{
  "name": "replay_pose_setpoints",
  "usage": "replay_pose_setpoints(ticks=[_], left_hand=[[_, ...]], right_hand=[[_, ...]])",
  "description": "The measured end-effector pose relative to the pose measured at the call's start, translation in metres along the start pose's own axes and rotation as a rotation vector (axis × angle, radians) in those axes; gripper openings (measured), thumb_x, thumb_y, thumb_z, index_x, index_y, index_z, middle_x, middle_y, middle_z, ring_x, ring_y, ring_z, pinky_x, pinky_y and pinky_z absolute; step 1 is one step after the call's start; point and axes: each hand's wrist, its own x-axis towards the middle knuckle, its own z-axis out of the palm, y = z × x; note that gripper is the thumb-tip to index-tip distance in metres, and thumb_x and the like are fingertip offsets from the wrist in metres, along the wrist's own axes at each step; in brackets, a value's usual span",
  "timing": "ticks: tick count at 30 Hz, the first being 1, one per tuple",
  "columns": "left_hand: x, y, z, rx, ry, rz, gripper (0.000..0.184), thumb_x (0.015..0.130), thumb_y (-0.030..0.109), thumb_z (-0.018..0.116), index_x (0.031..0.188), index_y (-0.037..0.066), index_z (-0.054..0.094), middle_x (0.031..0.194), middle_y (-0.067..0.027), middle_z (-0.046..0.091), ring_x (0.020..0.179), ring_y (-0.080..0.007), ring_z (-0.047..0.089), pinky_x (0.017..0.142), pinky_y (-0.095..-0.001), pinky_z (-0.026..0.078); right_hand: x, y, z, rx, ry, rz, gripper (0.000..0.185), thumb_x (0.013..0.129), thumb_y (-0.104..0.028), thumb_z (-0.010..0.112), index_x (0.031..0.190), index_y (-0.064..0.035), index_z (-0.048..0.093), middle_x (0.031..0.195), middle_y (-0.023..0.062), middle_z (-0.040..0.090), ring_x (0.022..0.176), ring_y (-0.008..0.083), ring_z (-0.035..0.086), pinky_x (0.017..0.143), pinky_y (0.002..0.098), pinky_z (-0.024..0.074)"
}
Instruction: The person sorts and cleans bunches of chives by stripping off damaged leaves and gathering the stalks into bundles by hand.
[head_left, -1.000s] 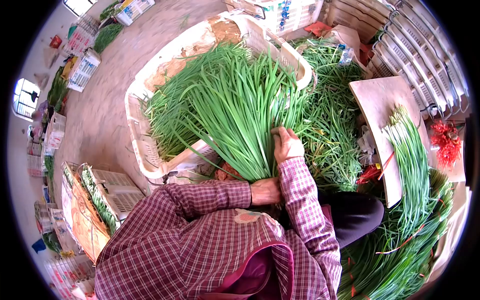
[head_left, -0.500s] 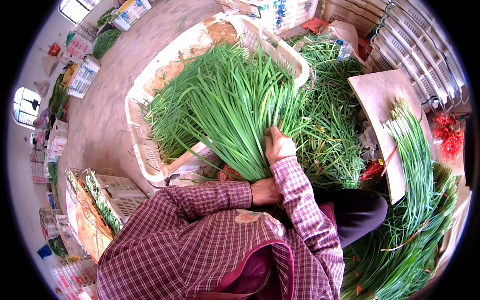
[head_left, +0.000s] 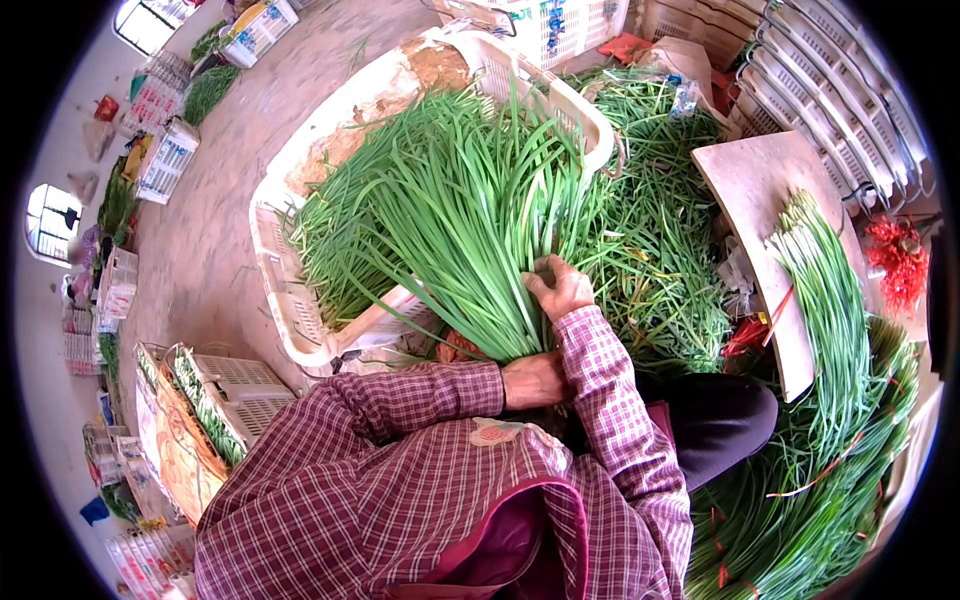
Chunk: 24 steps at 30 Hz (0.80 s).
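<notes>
A large bunch of green garlic chives (head_left: 465,235) fans out over the near rim of a white plastic crate (head_left: 300,340). Low in front of my body, my left hand (head_left: 533,382) is closed around the gathered lower end of this bunch; its fingertips are partly hidden by the right sleeve. My right hand (head_left: 562,288) is at the bunch's right side, thumb and fingers bent in a pinch against some leaves. More chives lie in the crate beneath the fanned leaves.
Loose chive leaves (head_left: 650,240) are heaped right of the crate. A tilted board (head_left: 745,190) carries a neat chive bundle (head_left: 825,290), above tied bundles (head_left: 790,530). Red ties (head_left: 895,265) lie far right. Stacked crates (head_left: 830,90) stand behind; another crate (head_left: 240,385) is at left.
My right hand has shifted slightly down, and its thumb and fingers now show more clearly at the leaves. The left hand keeps its grip on the bunch. The view has tilted a little.
</notes>
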Motion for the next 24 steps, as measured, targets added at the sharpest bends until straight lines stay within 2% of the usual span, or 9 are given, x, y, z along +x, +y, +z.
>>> replay_pose_setpoints(ticks=[4, 5, 6, 9, 13, 18, 20, 24], left_hand=[[0.003, 0.003, -0.010, 0.122, -0.024, 0.026, 0.018, 0.072, 0.007, 0.052, 0.088, 0.002, 0.059, 0.093, -0.0089, 0.058, 0.090, -0.0208, 0.055, 0.089, -0.0310, 0.044], [0.004, 0.003, -0.011, 0.144, -0.030, 0.031, 0.017, 0.072, 0.007, 0.052, 0.087, 0.002, 0.059, 0.092, -0.0088, 0.058, 0.089, -0.0206, 0.055, 0.089, -0.0307, 0.044], [0.004, 0.003, -0.011, 0.161, -0.036, 0.030, 0.017, 0.072, 0.006, 0.052, 0.086, 0.002, 0.059, 0.090, -0.0087, 0.058, 0.088, -0.0205, 0.056, 0.088, -0.0305, 0.045], [0.006, 0.005, -0.011, 0.205, -0.048, 0.034, 0.014, 0.071, 0.006, 0.053, 0.084, 0.002, 0.059, 0.087, -0.0085, 0.058, 0.084, -0.0201, 0.056, 0.086, -0.0298, 0.046], [0.007, 0.004, -0.015, 0.182, -0.018, 0.046, 0.012, 0.072, 0.005, 0.054, 0.082, 0.002, 0.060, 0.084, -0.0087, 0.059, 0.079, -0.0199, 0.057, 0.082, -0.0302, 0.047], [0.007, 0.005, -0.019, 0.156, 0.011, 0.054, 0.009, 0.074, 0.004, 0.054, 0.080, 0.002, 0.061, 0.081, -0.0089, 0.060, 0.073, -0.0197, 0.057, 0.076, -0.0308, 0.049], [0.007, 0.006, -0.020, 0.143, 0.024, 0.057, 0.008, 0.074, 0.004, 0.055, 0.079, 0.002, 0.061, 0.079, -0.0090, 0.060, 0.070, -0.0196, 0.058, 0.074, -0.0310, 0.050], [0.008, 0.007, -0.025, 0.103, 0.062, 0.057, 0.007, 0.076, 0.003, 0.055, 0.077, 0.003, 0.062, 0.076, -0.0092, 0.061, 0.065, -0.0195, 0.058, 0.070, -0.0315, 0.051]], right_hand=[[0.003, 0.017, 0.003, 0.064, -0.009, -0.072, 0.030, 0.078, -0.030, 0.066, 0.093, -0.0041, 0.063, 0.075, 0.0133, 0.066, 0.070, 0.0244, 0.064, 0.068, 0.0336, 0.0507], [0.002, 0.018, 0.001, 0.058, -0.006, -0.134, 0.028, 0.082, -0.027, 0.061, 0.096, -0.0029, 0.063, 0.074, 0.0122, 0.066, 0.064, 0.0215, 0.064, 0.064, 0.0323, 0.0510], [0.004, 0.024, 0.004, 0.058, -0.006, -0.134, 0.028, 0.082, -0.027, 0.061, 0.096, -0.0029, 0.063, 0.074, 0.0122, 0.066, 0.064, 0.0215, 0.064, 0.064, 0.0323, 0.0510], [0.011, 0.039, 0.013, 0.145, 0.022, -0.160, 0.026, 0.087, -0.018, 0.050, 0.102, -0.0006, 0.062, 0.072, 0.0096, 0.065, 0.050, 0.0145, 0.061, 0.052, 0.0267, 0.0496], [0.014, 0.041, 0.011, 0.115, -0.082, -0.114, 0.025, 0.086, -0.015, 0.054, 0.107, -0.0021, 0.060, 0.068, 0.0071, 0.065, 0.047, 0.0123, 0.059, 0.050, 0.0260, 0.0479], [0.012, 0.019, 0.004, 0.162, -0.149, 0.030, 0.022, 0.083, -0.014, 0.061, 0.102, -0.0026, 0.061, 0.068, 0.0060, 0.065, 0.044, 0.0101, 0.055, 0.046, 0.0249, 0.0448], [0.011, 0.014, 0.003, 0.213, -0.161, 0.191, 0.022, 0.076, -0.028, 0.066, 0.092, -0.0128, 0.067, 0.081, 0.0086, 0.068, 0.078, 0.0195, 0.065, 0.077, 0.0299, 0.0501], [0.009, 0.002, -0.003, 0.133, -0.137, 0.131, 0.021, 0.076, -0.028, 0.065, 0.090, -0.0121, 0.066, 0.081, 0.0084, 0.068, 0.079, 0.0200, 0.065, 0.078, 0.0303, 0.0498]])
